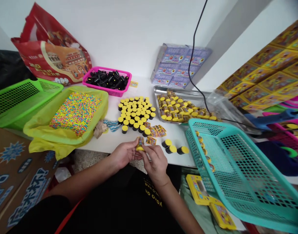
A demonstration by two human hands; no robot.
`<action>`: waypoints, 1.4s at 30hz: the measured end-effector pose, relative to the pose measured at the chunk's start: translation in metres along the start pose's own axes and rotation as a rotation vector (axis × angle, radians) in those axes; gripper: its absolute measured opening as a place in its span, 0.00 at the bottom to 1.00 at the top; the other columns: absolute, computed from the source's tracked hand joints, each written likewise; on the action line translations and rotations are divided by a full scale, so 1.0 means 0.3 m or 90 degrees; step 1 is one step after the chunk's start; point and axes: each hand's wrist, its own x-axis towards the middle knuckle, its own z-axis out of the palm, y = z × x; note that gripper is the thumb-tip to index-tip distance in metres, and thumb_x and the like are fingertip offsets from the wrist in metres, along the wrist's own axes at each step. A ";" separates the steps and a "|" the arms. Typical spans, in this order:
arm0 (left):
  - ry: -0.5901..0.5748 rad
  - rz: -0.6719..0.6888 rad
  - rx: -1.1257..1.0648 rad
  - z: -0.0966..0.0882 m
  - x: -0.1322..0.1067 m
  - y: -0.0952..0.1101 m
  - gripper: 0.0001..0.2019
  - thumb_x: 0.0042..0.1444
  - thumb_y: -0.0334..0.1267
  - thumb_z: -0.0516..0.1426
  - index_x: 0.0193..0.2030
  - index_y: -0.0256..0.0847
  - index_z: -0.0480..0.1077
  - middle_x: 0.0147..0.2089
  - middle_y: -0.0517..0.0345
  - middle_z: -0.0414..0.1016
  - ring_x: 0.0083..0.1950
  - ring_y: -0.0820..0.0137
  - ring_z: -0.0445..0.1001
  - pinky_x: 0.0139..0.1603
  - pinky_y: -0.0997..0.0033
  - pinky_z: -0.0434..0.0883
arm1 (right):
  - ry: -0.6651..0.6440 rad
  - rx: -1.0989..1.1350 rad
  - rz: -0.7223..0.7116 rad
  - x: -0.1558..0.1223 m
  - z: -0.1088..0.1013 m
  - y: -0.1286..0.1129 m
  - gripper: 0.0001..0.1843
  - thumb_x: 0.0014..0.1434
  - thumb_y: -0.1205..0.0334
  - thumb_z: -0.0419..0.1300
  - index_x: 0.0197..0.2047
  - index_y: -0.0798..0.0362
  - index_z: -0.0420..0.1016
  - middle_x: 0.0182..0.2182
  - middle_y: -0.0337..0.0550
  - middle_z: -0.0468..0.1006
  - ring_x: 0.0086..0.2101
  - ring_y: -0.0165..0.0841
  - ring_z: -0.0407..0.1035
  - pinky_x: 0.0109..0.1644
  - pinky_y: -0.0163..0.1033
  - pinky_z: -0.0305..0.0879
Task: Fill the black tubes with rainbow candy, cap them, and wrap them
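Note:
A small canister (140, 143) with a printed label around it and a yellow end stays between my two hands near the table's front edge. My left hand (124, 153) is closed on it from the left, thumb at its upper part. My right hand (155, 161) pinches it from the right, fingers at its lower yellow end. Just beyond lie loose printed labels (159, 131). Behind them stands a cluster of black canisters with yellow lids (136, 112). To the right of my right hand are several more lidded canisters (172, 149).
At right a turquoise basket (237, 128) holds some labelled canisters. Behind it a metal tray (161, 89) carries many more. A yellow-lined tub (103, 100) of coloured beads, a pink basket (90, 84) of black canisters and a green basket (7, 120) stand left. A cable (193, 42) hangs down.

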 end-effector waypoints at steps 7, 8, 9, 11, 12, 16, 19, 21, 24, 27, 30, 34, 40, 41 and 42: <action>0.009 0.024 -0.034 0.014 -0.003 -0.007 0.07 0.54 0.33 0.65 0.37 0.31 0.76 0.33 0.52 0.78 0.31 0.72 0.75 0.38 0.71 0.72 | 0.004 0.081 0.056 0.001 0.010 -0.012 0.18 0.61 0.70 0.61 0.55 0.50 0.74 0.37 0.46 0.77 0.36 0.37 0.73 0.39 0.43 0.73; 0.008 0.024 -0.030 0.012 -0.004 -0.006 0.08 0.53 0.33 0.65 0.37 0.31 0.76 0.33 0.52 0.78 0.31 0.72 0.75 0.38 0.72 0.72 | 0.004 0.084 0.054 0.000 0.011 -0.011 0.18 0.61 0.70 0.61 0.54 0.50 0.75 0.36 0.46 0.77 0.35 0.36 0.73 0.38 0.43 0.73; 0.011 0.024 -0.024 0.010 -0.005 -0.005 0.08 0.53 0.34 0.66 0.37 0.31 0.76 0.32 0.53 0.78 0.30 0.72 0.75 0.37 0.72 0.72 | 0.003 0.085 0.049 0.000 0.013 -0.010 0.17 0.62 0.69 0.61 0.53 0.50 0.76 0.35 0.45 0.77 0.34 0.36 0.73 0.37 0.42 0.73; 0.026 0.027 -0.007 0.007 -0.007 -0.002 0.09 0.53 0.36 0.66 0.36 0.32 0.75 0.30 0.54 0.77 0.29 0.73 0.75 0.34 0.73 0.71 | -0.007 0.078 0.038 -0.001 0.014 -0.007 0.16 0.62 0.69 0.61 0.52 0.50 0.77 0.33 0.45 0.76 0.33 0.35 0.72 0.36 0.42 0.72; 0.035 0.033 0.002 0.005 -0.006 -0.002 0.09 0.53 0.37 0.66 0.35 0.33 0.74 0.29 0.55 0.76 0.27 0.73 0.75 0.33 0.73 0.71 | -0.016 0.074 0.034 -0.001 0.015 -0.006 0.16 0.62 0.69 0.61 0.52 0.50 0.77 0.33 0.45 0.76 0.32 0.35 0.71 0.35 0.42 0.72; 0.058 0.043 0.034 0.004 0.001 -0.015 0.13 0.52 0.41 0.67 0.29 0.34 0.70 0.24 0.59 0.73 0.24 0.74 0.73 0.30 0.74 0.71 | -0.032 0.080 0.043 -0.002 0.016 -0.009 0.13 0.63 0.69 0.59 0.50 0.50 0.77 0.32 0.44 0.75 0.32 0.34 0.70 0.34 0.41 0.71; 0.041 0.017 0.033 0.004 0.008 -0.029 0.15 0.52 0.44 0.66 0.29 0.34 0.70 0.25 0.59 0.73 0.25 0.73 0.73 0.31 0.73 0.71 | -0.010 0.058 0.008 -0.003 0.015 -0.012 0.10 0.62 0.70 0.59 0.46 0.51 0.76 0.27 0.41 0.73 0.29 0.34 0.69 0.33 0.41 0.69; 0.023 0.008 0.017 0.004 0.009 -0.031 0.14 0.53 0.45 0.65 0.31 0.34 0.71 0.26 0.58 0.74 0.25 0.73 0.73 0.32 0.72 0.72 | 0.001 0.024 -0.019 -0.005 0.012 -0.011 0.09 0.62 0.70 0.60 0.45 0.51 0.75 0.27 0.41 0.74 0.30 0.34 0.69 0.34 0.42 0.68; 0.002 -0.001 -0.002 0.006 0.004 -0.023 0.12 0.56 0.42 0.64 0.36 0.34 0.74 0.30 0.55 0.77 0.28 0.71 0.75 0.34 0.70 0.72 | 0.013 0.002 0.010 -0.006 0.007 -0.007 0.14 0.61 0.69 0.62 0.50 0.52 0.72 0.33 0.45 0.77 0.33 0.36 0.71 0.37 0.44 0.71; 0.003 0.011 -0.018 0.011 -0.003 -0.012 0.09 0.57 0.40 0.62 0.38 0.34 0.75 0.33 0.54 0.78 0.30 0.71 0.75 0.34 0.71 0.72 | 0.012 0.003 0.042 -0.008 0.007 -0.002 0.17 0.62 0.67 0.62 0.54 0.53 0.71 0.36 0.48 0.78 0.36 0.38 0.73 0.40 0.46 0.73; 0.013 0.033 -0.020 0.017 -0.005 -0.009 0.09 0.56 0.39 0.64 0.37 0.34 0.75 0.32 0.55 0.77 0.29 0.73 0.74 0.34 0.72 0.71 | 0.002 0.012 0.042 -0.010 0.011 -0.002 0.17 0.62 0.67 0.61 0.55 0.51 0.73 0.36 0.48 0.79 0.36 0.38 0.73 0.40 0.46 0.73; 0.041 0.044 -0.007 0.018 0.001 -0.020 0.09 0.52 0.36 0.67 0.32 0.34 0.73 0.29 0.57 0.76 0.28 0.73 0.74 0.36 0.72 0.72 | -0.002 0.043 0.057 -0.012 0.016 -0.006 0.14 0.63 0.68 0.59 0.52 0.51 0.76 0.33 0.46 0.78 0.33 0.36 0.72 0.38 0.44 0.73; 0.043 0.025 0.013 0.000 0.002 -0.037 0.11 0.51 0.36 0.67 0.28 0.35 0.69 0.28 0.55 0.77 0.28 0.71 0.75 0.36 0.72 0.71 | 0.033 0.069 0.015 -0.020 0.015 0.000 0.13 0.61 0.73 0.59 0.46 0.50 0.76 0.31 0.44 0.78 0.32 0.35 0.71 0.36 0.44 0.71; 0.038 0.017 0.015 -0.002 0.000 -0.037 0.11 0.51 0.36 0.67 0.29 0.35 0.70 0.28 0.54 0.77 0.29 0.71 0.75 0.36 0.72 0.71 | 0.039 0.067 0.002 -0.020 0.013 0.000 0.13 0.60 0.74 0.59 0.46 0.50 0.76 0.31 0.44 0.78 0.32 0.35 0.71 0.36 0.44 0.71; 0.030 0.012 0.015 -0.003 -0.001 -0.036 0.10 0.52 0.37 0.66 0.30 0.34 0.71 0.29 0.53 0.77 0.29 0.71 0.75 0.35 0.72 0.71 | 0.043 0.067 -0.001 -0.019 0.011 -0.001 0.14 0.60 0.74 0.60 0.47 0.50 0.76 0.31 0.44 0.78 0.32 0.35 0.71 0.37 0.44 0.70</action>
